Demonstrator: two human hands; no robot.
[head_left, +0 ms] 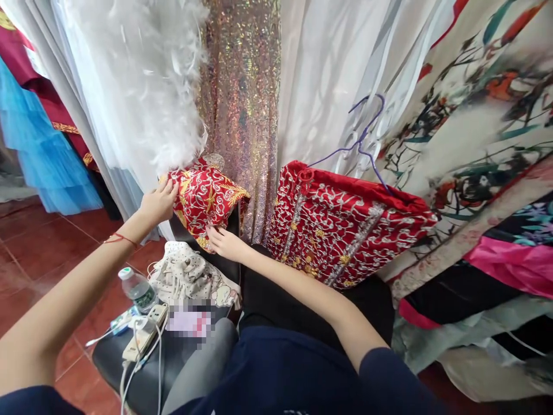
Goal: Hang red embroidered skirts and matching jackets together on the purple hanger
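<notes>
My left hand grips the upper left edge of a red garment with gold and white embroidery, fingers closed on the cloth. My right hand holds the same garment at its lower edge, fingers pinched on the fabric. The piece sits folded over a dark chair back below a white feathery dress. To the right lies a second red embroidered garment with a purple wire hanger rising from it.
A sequined gown, white dresses, a printed floral robe and a blue tulle skirt hang around. A black stool bears a water bottle, a power strip with cables, and a spotted cloth bag. Red tile floor lies at left.
</notes>
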